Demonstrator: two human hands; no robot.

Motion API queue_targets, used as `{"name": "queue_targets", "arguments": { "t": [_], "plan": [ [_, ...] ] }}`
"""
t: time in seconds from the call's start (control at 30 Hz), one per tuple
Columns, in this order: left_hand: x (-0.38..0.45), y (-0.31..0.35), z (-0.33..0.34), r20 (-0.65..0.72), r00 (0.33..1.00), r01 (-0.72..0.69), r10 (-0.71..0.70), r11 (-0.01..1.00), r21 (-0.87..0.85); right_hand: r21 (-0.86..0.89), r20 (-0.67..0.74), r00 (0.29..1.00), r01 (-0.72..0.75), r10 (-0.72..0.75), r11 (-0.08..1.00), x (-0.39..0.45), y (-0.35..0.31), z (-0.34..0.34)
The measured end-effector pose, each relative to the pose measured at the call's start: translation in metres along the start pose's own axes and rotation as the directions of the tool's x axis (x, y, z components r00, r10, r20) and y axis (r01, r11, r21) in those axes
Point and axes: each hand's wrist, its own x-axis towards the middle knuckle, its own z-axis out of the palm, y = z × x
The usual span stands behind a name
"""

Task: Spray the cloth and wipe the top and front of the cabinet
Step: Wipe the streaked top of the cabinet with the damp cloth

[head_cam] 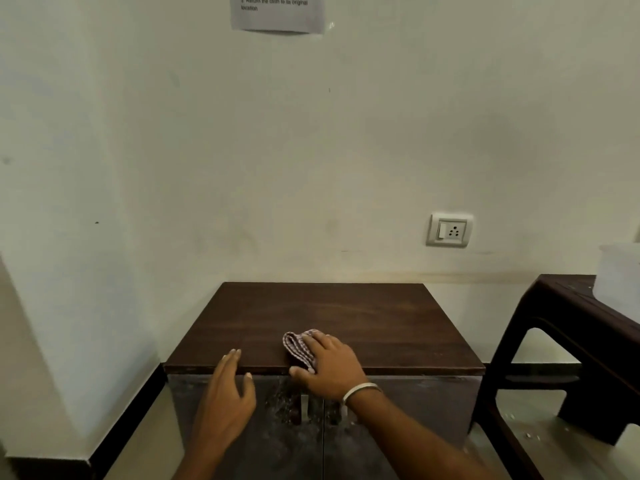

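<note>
A low cabinet with a dark brown wooden top (322,313) stands against the wall, its two grey front doors (408,410) stained and fitted with small metal handles. A folded checked cloth (297,345) lies near the front edge of the top. My right hand (332,367) presses flat on the cloth, thumb at the edge; a metal bangle circles the wrist. My left hand (227,393) rests at the front edge to the left, fingers apart, holding nothing. No spray bottle is in view.
A dark brown plastic stool (568,344) stands right of the cabinet with a white container (620,275) on it. A wall socket (449,231) sits above the cabinet's right side. A printed sheet (277,12) hangs on the wall. A wall corner juts out at left.
</note>
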Motion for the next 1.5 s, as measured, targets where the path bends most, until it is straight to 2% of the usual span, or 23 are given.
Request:
{"name": "queue_targets", "arguments": {
  "t": [0.1, 0.27, 0.4, 0.5, 0.57, 0.63, 0.8, 0.93, 1.0, 1.07, 1.13, 1.17, 1.27, 1.4, 1.5],
  "plan": [
    [-0.012, 0.001, -0.008, 0.013, 0.999, 0.034, -0.034, 0.999, -0.005, -0.022, 0.056, 0.996, 0.068, -0.067, 0.997, -0.003, -0.021, 0.002],
    [-0.029, 0.002, -0.019, 0.060, 0.995, 0.085, -0.084, 0.996, -0.018, -0.020, 0.019, 0.992, 0.129, -0.128, 0.991, -0.009, -0.050, 0.006],
    [-0.036, -0.002, -0.023, 0.084, 0.989, 0.126, -0.120, 0.990, -0.063, 0.008, 0.005, 0.965, 0.263, -0.263, 0.965, -0.019, -0.081, 0.016],
    [-0.041, -0.009, -0.026, 0.132, 0.971, 0.212, -0.200, 0.974, -0.084, 0.062, 0.070, 0.940, 0.330, -0.334, 0.942, -0.029, -0.102, 0.031],
    [-0.047, -0.009, -0.031, 0.170, 0.944, 0.297, -0.284, 0.953, -0.058, 0.063, 0.146, 0.928, 0.337, -0.343, 0.939, -0.039, -0.111, 0.041],
    [-0.052, -0.008, -0.033, 0.193, 0.930, 0.327, -0.313, 0.944, -0.045, 0.079, 0.162, 0.924, 0.339, -0.347, 0.938, -0.048, -0.116, 0.048],
    [-0.059, -0.003, -0.035, 0.178, 0.923, 0.353, -0.342, 0.935, -0.035, 0.234, 0.135, 0.939, 0.280, -0.317, 0.931, -0.062, -0.111, 0.051],
    [-0.065, 0.008, -0.031, 0.168, 0.904, 0.417, -0.393, 0.898, -0.141, 0.337, 0.059, 0.966, 0.218, -0.251, 0.916, -0.075, -0.095, 0.035],
    [-0.068, 0.017, -0.027, 0.204, 0.862, 0.501, -0.463, 0.839, -0.213, 0.406, 0.015, 0.984, 0.154, -0.175, 0.901, -0.080, -0.085, 0.022],
    [-0.075, 0.030, -0.023, 0.320, 0.799, 0.598, -0.510, 0.731, -0.329, 0.469, -0.043, 0.995, 0.104, -0.095, 0.877, -0.088, -0.076, 0.008],
    [-0.087, 0.045, -0.020, 0.498, 0.741, 0.665, -0.451, 0.593, -0.454, 0.554, -0.068, 0.997, 0.059, -0.026, 0.830, -0.098, -0.069, -0.008],
    [-0.092, 0.050, -0.019, 0.569, 0.725, 0.676, -0.388, 0.559, -0.480, 0.598, -0.062, 0.998, 0.034, 0.004, 0.801, -0.102, -0.065, -0.014],
    [-0.099, 0.068, -0.012, 0.631, 0.731, 0.666, -0.261, 0.474, -0.576, 0.728, 0.014, 0.996, -0.069, 0.086, 0.682, -0.117, -0.053, -0.034],
    [-0.102, 0.097, 0.000, 0.653, 0.742, 0.668, -0.152, 0.254, -0.699, 0.862, 0.093, 0.977, -0.176, 0.194, 0.475, -0.125, -0.033, -0.062],
    [-0.103, 0.125, 0.011, 0.692, 0.721, 0.689, -0.025, 0.124, -0.714, 0.915, 0.143, 0.955, -0.227, 0.258, 0.334, -0.128, -0.017, -0.082]
  ]
}}
